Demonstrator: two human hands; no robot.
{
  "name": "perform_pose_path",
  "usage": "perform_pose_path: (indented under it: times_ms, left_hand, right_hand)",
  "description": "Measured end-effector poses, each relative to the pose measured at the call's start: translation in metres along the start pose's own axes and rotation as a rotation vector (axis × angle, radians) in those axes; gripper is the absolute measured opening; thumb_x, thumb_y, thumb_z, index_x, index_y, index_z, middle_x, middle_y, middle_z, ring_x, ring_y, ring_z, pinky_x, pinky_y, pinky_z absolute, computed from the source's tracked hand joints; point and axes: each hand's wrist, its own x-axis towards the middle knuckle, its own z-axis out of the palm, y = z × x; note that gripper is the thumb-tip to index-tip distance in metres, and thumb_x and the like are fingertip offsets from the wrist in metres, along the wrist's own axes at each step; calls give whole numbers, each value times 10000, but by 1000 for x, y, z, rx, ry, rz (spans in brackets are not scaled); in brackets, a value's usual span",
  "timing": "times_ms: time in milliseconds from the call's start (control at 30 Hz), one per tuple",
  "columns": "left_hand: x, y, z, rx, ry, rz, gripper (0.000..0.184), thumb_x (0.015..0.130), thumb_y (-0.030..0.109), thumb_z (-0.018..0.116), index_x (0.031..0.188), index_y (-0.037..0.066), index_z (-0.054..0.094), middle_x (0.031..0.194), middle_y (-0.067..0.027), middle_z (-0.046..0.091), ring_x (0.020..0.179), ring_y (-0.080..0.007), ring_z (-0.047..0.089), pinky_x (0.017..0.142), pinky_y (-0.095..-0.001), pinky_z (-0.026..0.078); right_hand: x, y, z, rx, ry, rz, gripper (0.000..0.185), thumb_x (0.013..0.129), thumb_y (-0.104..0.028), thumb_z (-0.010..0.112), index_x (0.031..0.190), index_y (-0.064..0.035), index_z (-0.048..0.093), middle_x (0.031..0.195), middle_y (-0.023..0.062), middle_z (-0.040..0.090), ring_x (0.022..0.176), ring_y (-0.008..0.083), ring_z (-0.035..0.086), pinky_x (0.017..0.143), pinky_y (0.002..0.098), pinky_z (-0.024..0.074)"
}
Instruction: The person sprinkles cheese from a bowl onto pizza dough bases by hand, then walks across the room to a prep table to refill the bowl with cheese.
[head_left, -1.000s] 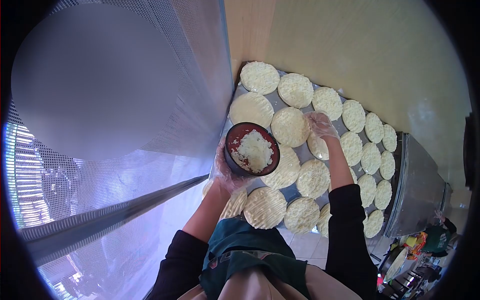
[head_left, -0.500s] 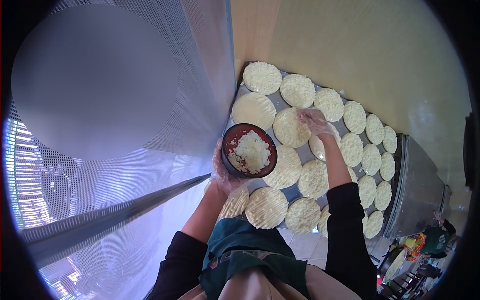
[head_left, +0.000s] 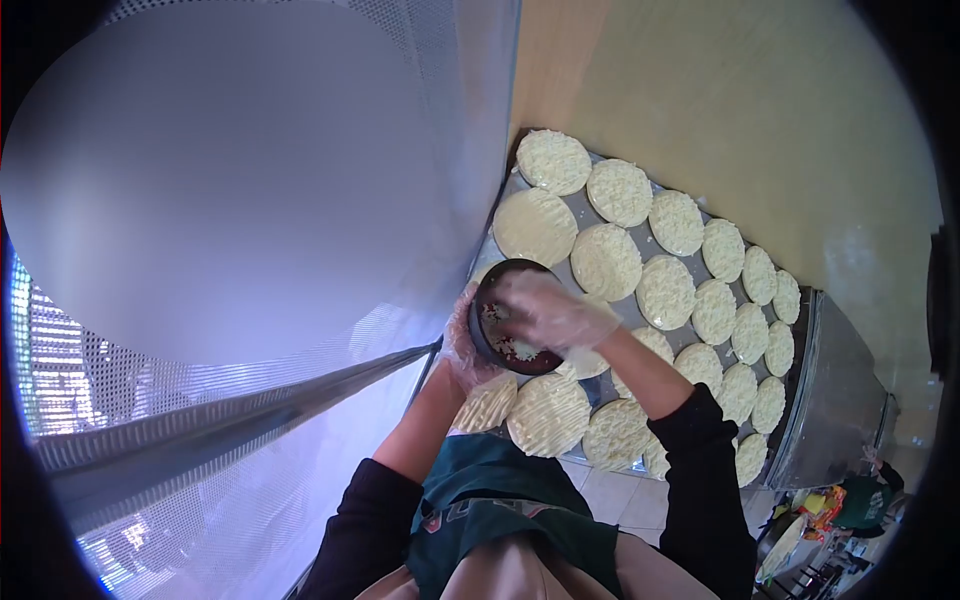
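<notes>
My left hand (head_left: 462, 345), in a clear plastic glove, grips the side of a dark bowl (head_left: 513, 364) with a reddish inside. White crumbly shreds lie in the bowl. My right hand (head_left: 560, 308), gloved too, reaches over the rim into it; its fingertips are blurred and partly hidden, so their grip cannot be made out. Beyond and beside the bowl, flat pale dough rounds (head_left: 606, 262) sit in rows on a grey metal surface (head_left: 578, 200). Most carry a white shredded topping, while one round (head_left: 535, 227) near the bowl looks smooth.
A mesh curtain (head_left: 330, 390) with a slanting metal bar (head_left: 250, 405) borders the left side. A beige wall (head_left: 740, 110) runs along the far side. At right stands a metal cabinet (head_left: 840, 380); beyond its lower end is another person (head_left: 865, 500) in green.
My right hand has come from over a dough round back left into the bowl. The view has shifted slightly, and the bowl stays in my left hand.
</notes>
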Motion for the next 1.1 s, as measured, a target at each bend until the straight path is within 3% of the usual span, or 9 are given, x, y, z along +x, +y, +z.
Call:
perform_pose_path:
  times_ms: [100,200,267,467,700,767,933,1000,1100]
  left_hand:
    - [-12,10,6,-95,-185,-82,647,811,539,475,1256,70,468,1264,-170,485,1147,-340,471,967,-527,360]
    - [-22,14,6,-4,-100,-48,665,811,543,466,1273,64,451,1284,-167,469,1158,-346,457,982,-528,343]
    - [-19,15,0,-13,-71,-25,663,812,543,466,1270,65,454,1282,-164,472,1156,-348,459,981,-524,347]
    - [-12,13,1,-63,-56,-9,656,815,550,462,1275,83,455,1279,-163,473,1151,-360,456,992,-518,342]
    - [-9,19,9,-136,-141,-77,642,831,527,436,1274,63,447,1264,-178,481,1132,-363,478,982,-533,348]
    - [-2,20,-1,-93,-185,-59,638,835,526,431,1274,64,446,1259,-178,485,1131,-360,480,971,-536,360]
    - [15,25,-4,-83,-193,12,634,840,538,419,1279,82,442,1260,-164,487,1137,-352,481,932,-551,395]
    - [11,26,-1,-94,-200,13,637,834,553,426,1283,100,439,1277,-151,474,1140,-352,481,908,-567,411]
    - [3,31,-1,-112,-207,-2,625,829,550,429,1274,112,450,1282,-135,476,1143,-348,480,936,-573,380]
  right_hand:
    - [0,-12,24,26,168,-280,285,766,-97,597,1032,-6,553,995,174,564,885,344,566,810,392,467]
    - [-18,-12,25,173,-351,-45,275,777,-118,578,1013,21,546,1019,198,546,939,360,539,802,428,447]
    - [-35,4,45,-33,-98,-173,264,775,-113,577,992,34,549,976,211,565,945,369,539,805,421,446]
    - [-15,-31,39,360,-57,254,254,817,-95,528,1042,19,556,986,203,585,970,331,551,836,378,445]
    - [-11,-30,36,530,23,205,339,845,-99,535,1167,6,513,1083,172,577,1007,202,556,880,312,426]
    - [-5,-40,23,1082,8,598,366,837,-112,571,1177,9,510,1082,148,578,1006,189,555,888,305,429]
    - [-1,12,14,1022,178,142,367,808,-108,641,1151,-20,544,1095,94,583,1001,182,565,893,284,444]
    - [2,31,-8,1556,284,510,371,796,-97,657,1140,-8,548,1061,86,594,967,171,576,885,278,456]
    - [5,89,-22,1220,410,596,349,812,-126,643,1119,11,546,1017,80,594,905,162,583,799,280,482]
